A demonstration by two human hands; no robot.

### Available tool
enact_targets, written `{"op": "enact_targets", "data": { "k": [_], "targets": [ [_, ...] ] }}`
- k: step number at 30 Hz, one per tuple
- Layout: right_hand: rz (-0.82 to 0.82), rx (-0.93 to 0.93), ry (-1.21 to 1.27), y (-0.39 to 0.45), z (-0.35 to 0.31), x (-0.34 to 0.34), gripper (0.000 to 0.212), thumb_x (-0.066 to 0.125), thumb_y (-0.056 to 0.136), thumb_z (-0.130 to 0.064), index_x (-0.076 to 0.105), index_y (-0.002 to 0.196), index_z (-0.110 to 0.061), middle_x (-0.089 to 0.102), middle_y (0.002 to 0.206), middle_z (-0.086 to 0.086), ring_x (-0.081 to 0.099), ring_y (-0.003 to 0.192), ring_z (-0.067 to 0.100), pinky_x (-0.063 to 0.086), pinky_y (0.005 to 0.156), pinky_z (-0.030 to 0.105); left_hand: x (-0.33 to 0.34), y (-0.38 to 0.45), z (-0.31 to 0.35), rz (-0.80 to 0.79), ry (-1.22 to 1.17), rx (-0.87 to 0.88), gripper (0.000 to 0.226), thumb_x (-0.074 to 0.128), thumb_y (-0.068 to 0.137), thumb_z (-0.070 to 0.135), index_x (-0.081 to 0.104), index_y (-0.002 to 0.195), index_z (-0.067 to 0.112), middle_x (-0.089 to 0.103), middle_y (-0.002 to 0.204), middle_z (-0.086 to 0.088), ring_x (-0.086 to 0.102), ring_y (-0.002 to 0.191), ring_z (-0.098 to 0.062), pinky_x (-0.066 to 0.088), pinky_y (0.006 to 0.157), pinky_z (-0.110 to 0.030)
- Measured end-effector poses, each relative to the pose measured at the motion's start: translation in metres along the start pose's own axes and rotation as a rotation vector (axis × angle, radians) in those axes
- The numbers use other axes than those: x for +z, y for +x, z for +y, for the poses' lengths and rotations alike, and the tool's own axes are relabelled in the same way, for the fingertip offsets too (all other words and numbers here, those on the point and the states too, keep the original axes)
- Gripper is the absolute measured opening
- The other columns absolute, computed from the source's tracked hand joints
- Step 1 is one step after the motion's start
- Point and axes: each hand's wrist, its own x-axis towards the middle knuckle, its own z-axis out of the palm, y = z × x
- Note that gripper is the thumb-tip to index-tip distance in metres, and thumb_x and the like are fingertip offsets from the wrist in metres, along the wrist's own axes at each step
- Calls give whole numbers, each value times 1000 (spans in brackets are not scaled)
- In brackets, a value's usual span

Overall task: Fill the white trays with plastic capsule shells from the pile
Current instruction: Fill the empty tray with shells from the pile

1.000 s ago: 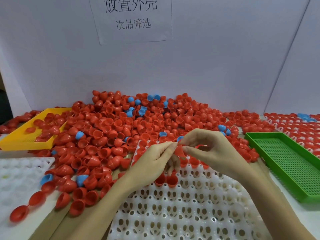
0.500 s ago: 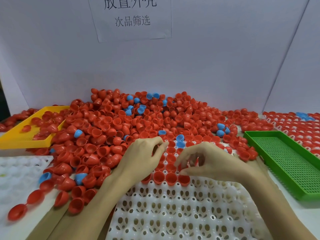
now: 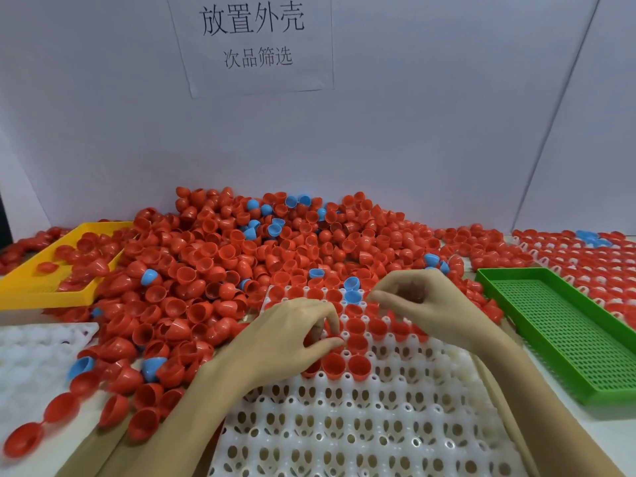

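A large pile of red capsule shells (image 3: 220, 256) with a few blue ones lies against the back wall. In front of it, the white tray (image 3: 378, 425) holds red shells (image 3: 356, 364) in its far rows, plus a blue shell (image 3: 351, 297). My left hand (image 3: 285, 342) is low over the tray's filled rows, its thumb and fingers pinching a red shell (image 3: 323, 333). My right hand (image 3: 423, 301) hovers above the tray's far right part with curled fingers, thumb and forefinger close together. I see nothing held between them.
A yellow tray (image 3: 41, 297) with red shells sits at the left, a green perforated tray (image 3: 564, 332) at the right. Behind the green one is a white tray (image 3: 585, 259) filled with shells. Another white tray (image 3: 31, 349) lies at the near left, with loose shells beside it.
Both hands came down from in front of the pile to the tray. My right hand then lifted and moved right, while my left hand settled lower on the filled rows with a red shell.
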Motion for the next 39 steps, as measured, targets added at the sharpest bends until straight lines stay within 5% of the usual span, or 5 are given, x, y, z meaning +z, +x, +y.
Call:
{"op": "enact_targets", "data": {
  "k": [10, 19, 23, 33, 39],
  "targets": [
    [324, 22, -182, 3, 25, 1, 15, 62, 106, -25, 75, 97, -23, 67, 66, -7, 57, 54, 5, 45, 55, 15, 1, 25, -13, 304, -1, -292, 12, 58, 104, 33, 69, 108, 30, 56, 107, 19, 47, 107, -1, 36, 88, -14],
    [300, 0, -188, 4, 20, 9, 16, 61, 107, -25, 74, 100, -19, 65, 65, -9, 59, 56, 5, 46, 56, 16, -2, 124, -67, -3, 372, -255, 39, 43, 109, 16, 59, 144, 20, 51, 149, -1, 49, 132, -23, 48, 107, -44],
    [298, 6, -218, 5, 21, 8, 18, 61, 107, -25, 75, 102, -16, 66, 67, -11, 59, 57, 5, 48, 57, 18, 5, 139, -82, -166, 493, -306, 44, 55, 97, 5, 63, 139, 17, 61, 139, -6, 48, 131, -26, 45, 109, -43],
    [337, 14, -202, 2, 20, 6, 17, 59, 108, -24, 71, 119, -20, 67, 68, -10, 64, 58, 9, 52, 56, 22, -4, 128, -61, 363, 175, -232, 32, 75, 93, 19, 74, 126, 19, 70, 120, 3, 63, 114, -16, 54, 96, -34],
    [385, -18, 42, 3, 8, 6, 42, 67, 103, -14, 57, 139, -33, 71, 103, -8, 72, 86, 15, 62, 71, 33, -1, 70, -8, 513, -190, -182, 29, 86, 84, 23, 74, 109, 29, 72, 103, 20, 68, 93, 1, 53, 79, -11]
  ]
}}
